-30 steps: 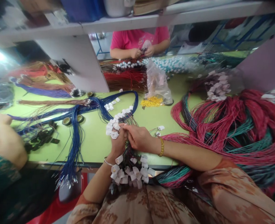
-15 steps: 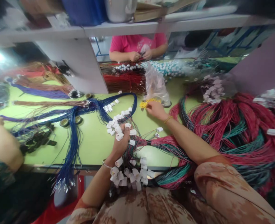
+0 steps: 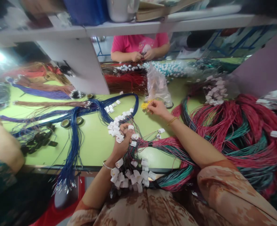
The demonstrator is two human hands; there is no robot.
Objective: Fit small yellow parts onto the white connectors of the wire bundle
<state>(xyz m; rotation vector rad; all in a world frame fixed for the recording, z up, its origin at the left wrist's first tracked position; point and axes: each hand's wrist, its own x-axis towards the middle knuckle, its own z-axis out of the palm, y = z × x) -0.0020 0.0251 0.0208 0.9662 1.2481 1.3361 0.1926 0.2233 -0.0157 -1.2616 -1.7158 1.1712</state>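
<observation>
My left hand [image 3: 123,138] is closed around a white plug connector [image 3: 130,127] with thin wires running from it. More white connectors [image 3: 117,124] crowd just beyond its fingers, and another cluster [image 3: 131,177] hangs at the table's front edge. My right hand [image 3: 157,108] has its thumb and fingertips pinched together at a small pile of yellow pieces [image 3: 145,104]. Whatever lies between those fingertips is too small to make out. A clear plastic bag [image 3: 157,84] stands behind the pile. The red, black and green wire bundle [image 3: 162,142] stretches rightward from my left hand.
Blue wires [image 3: 75,138] hang over the front edge at left, near black connectors [image 3: 38,139] and tape rolls [image 3: 65,123]. A large heap of red and green wires [image 3: 242,125] covers the right side. A co-worker in a pink shirt [image 3: 139,44] works opposite; another person's arm [image 3: 3,144] is at left.
My right hand has shifted slightly at the yellow pile, its fingers now more pinched. My left hand stays nearly in place, the connector in it turned a little.
</observation>
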